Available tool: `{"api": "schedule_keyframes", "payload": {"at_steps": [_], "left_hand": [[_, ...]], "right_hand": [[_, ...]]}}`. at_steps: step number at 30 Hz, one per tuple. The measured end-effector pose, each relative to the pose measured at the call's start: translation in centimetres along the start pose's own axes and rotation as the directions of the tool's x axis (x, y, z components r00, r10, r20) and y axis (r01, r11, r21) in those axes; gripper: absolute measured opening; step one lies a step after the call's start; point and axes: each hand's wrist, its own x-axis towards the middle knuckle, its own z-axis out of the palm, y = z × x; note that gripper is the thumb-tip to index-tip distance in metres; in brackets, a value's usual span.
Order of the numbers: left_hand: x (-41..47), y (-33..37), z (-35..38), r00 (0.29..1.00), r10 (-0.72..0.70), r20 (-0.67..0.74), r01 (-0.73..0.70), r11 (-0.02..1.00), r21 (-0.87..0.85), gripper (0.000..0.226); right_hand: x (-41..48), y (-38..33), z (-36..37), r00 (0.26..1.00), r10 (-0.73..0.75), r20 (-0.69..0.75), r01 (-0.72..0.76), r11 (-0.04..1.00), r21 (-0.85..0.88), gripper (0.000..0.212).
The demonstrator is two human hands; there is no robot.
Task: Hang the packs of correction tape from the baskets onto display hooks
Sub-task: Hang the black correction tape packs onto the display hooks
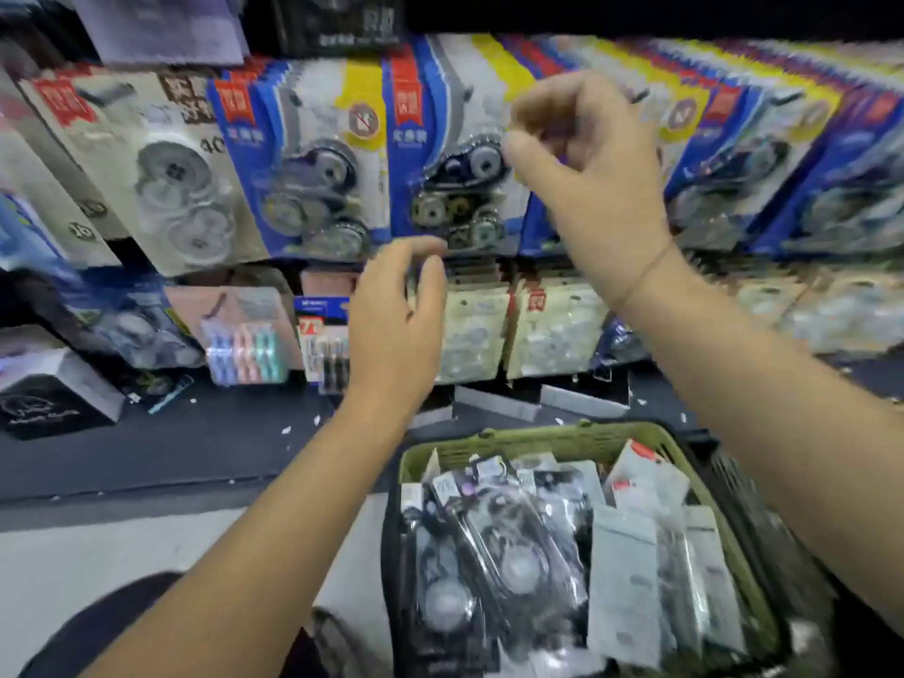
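Note:
An olive-green basket [538,440] at the lower middle is filled with several packs of correction tape [504,545] in black and clear wrappers. Above it hang rows of blue-and-yellow correction tape packs [450,154] on display hooks. My right hand [587,173] is raised in front of those hanging packs, fingers curled and pinched together near one pack's blister; blur hides whether anything is pinched. My left hand [396,315] hovers lower, just under the blue pack, fingers apart and holding nothing.
Grey-white refill packs [161,173] hang at the left. A lower row holds beige packs [553,330], a pastel multi-pack [247,349] and a battery card [327,349]. A black box [54,398] sits on the dark bottom shelf [195,433]. Light floor lies at the lower left.

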Motion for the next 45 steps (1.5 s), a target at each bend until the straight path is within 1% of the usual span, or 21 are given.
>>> {"api": "schedule_keyframes", "payload": {"at_steps": [1, 2, 4, 6, 8, 10, 12, 14, 17, 19, 22, 25, 28, 30, 32, 34, 37, 39, 41, 43, 45], "left_hand": [[-2.4, -0.7, 1.4, 0.988, -0.101, 0.116, 0.102, 0.995, 0.004, 0.021], [-4.8, -1.7, 2.6, 0.954, -0.206, 0.216, 0.204, 0.978, 0.035, 0.023], [-9.5, -4.5, 4.5, 0.871, -0.402, 0.283, 0.376, 0.916, 0.142, 0.034], [-13.2, -7.6, 5.1, 0.806, -0.569, 0.162, 0.519, 0.811, 0.268, 0.044], [-16.4, -10.0, 5.0, 0.712, -0.702, -0.016, 0.647, 0.646, 0.404, 0.053], [-19.1, -11.2, 5.0, 0.62, -0.777, -0.109, 0.74, 0.534, 0.409, 0.058], [-21.0, -11.6, 5.2, 0.572, -0.812, -0.117, 0.792, 0.51, 0.337, 0.056], [-22.0, -11.5, 5.3, 0.569, -0.81, -0.14, 0.799, 0.505, 0.325, 0.053], [-22.9, -10.5, 5.2, 0.608, -0.771, -0.188, 0.762, 0.501, 0.411, 0.049], [-23.8, -9.8, 5.6, 0.643, -0.751, -0.149, 0.729, 0.542, 0.418, 0.047], [-24.7, -9.3, 6.0, 0.625, -0.774, -0.097, 0.73, 0.536, 0.424, 0.056], [-24.4, -9.2, 6.4, 0.565, -0.818, -0.103, 0.755, 0.463, 0.464, 0.07], [-24.3, -9.1, 7.0, 0.522, -0.849, -0.08, 0.766, 0.426, 0.481, 0.081], [-24.4, -9.1, 7.3, 0.505, -0.862, -0.052, 0.754, 0.411, 0.513, 0.086], [-24.4, -9.5, 7.3, 0.499, -0.865, -0.049, 0.743, 0.398, 0.538, 0.082], [-24.1, -9.9, 7.2, 0.492, -0.87, -0.046, 0.748, 0.395, 0.533, 0.066], [-23.9, -10.0, 7.3, 0.467, -0.884, 0.032, 0.764, 0.421, 0.49, 0.045], [-23.9, -10.1, 7.5, 0.485, -0.874, 0.029, 0.798, 0.456, 0.395, 0.047], [-23.8, -10.4, 7.6, 0.493, -0.87, -0.012, 0.846, 0.477, 0.24, 0.059], [-23.7, -10.7, 7.3, 0.404, -0.915, 0.002, 0.907, 0.401, 0.127, 0.078], [-24.0, -11.1, 7.1, 0.297, -0.951, 0.082, 0.95, 0.303, 0.072, 0.086]], "right_hand": [[-3.3, 1.6, -0.9, 0.987, 0.149, 0.056, -0.149, 0.989, -0.011, 0.01], [-6.8, 3.6, -1.7, 0.941, 0.317, 0.118, -0.315, 0.948, -0.037, 0.011], [-14.3, 7.7, -2.7, 0.774, 0.603, 0.193, -0.595, 0.797, -0.105, 0.02], [-21.0, 10.5, -3.2, 0.628, 0.747, 0.216, -0.734, 0.661, -0.152, 0.029], [-26.0, 11.6, -3.1, 0.5, 0.821, 0.277, -0.808, 0.557, -0.192, 0.034], [-29.3, 11.7, -2.3, 0.402, 0.849, 0.343, -0.831, 0.496, -0.253, 0.033], [-31.8, 12.2, -1.3, 0.442, 0.846, 0.297, -0.763, 0.529, -0.372, 0.054], [-33.0, 12.2, -0.5, 0.456, 0.862, 0.223, -0.713, 0.503, -0.487, 0.072], [-33.5, 12.0, -0.4, 0.386, 0.911, 0.146, -0.69, 0.39, -0.609, 0.089], [-33.7, 12.4, -0.7, 0.344, 0.931, 0.124, -0.666, 0.334, -0.667, 0.099], [-33.7, 12.8, -0.9, 0.284, 0.949, 0.136, -0.659, 0.296, -0.692, 0.112], [-33.4, 12.8, -0.9, 0.288, 0.948, 0.136, -0.646, 0.297, -0.703, 0.116], [-33.5, 13.3, -1.0, 0.24, 0.961, 0.138, -0.647, 0.264, -0.716, 0.126], [-33.4, 13.6, -1.0, 0.233, 0.962, 0.144, -0.648, 0.264, -0.715, 0.129], [-33.2, 13.6, -1.3, 0.253, 0.958, 0.136, -0.658, 0.274, -0.702, 0.128], [-33.2, 13.8, -1.7, 0.281, 0.952, 0.123, -0.694, 0.29, -0.659, 0.123], [-33.2, 14.9, -2.7, 0.319, 0.941, 0.113, -0.833, 0.335, -0.439, 0.119], [-33.2, 15.0, -2.9, 0.318, 0.94, 0.124, -0.892, 0.341, -0.296, 0.116], [-33.2, 15.0, -2.9, 0.299, 0.944, 0.141, -0.92, 0.324, -0.219, 0.106], [-33.0, 14.8, -2.7, 0.272, 0.946, 0.176, -0.939, 0.301, -0.169, 0.096], [-33.2, 15.0, -2.8, 0.238, 0.948, 0.212, -0.954, 0.27, -0.133, 0.099]]}}
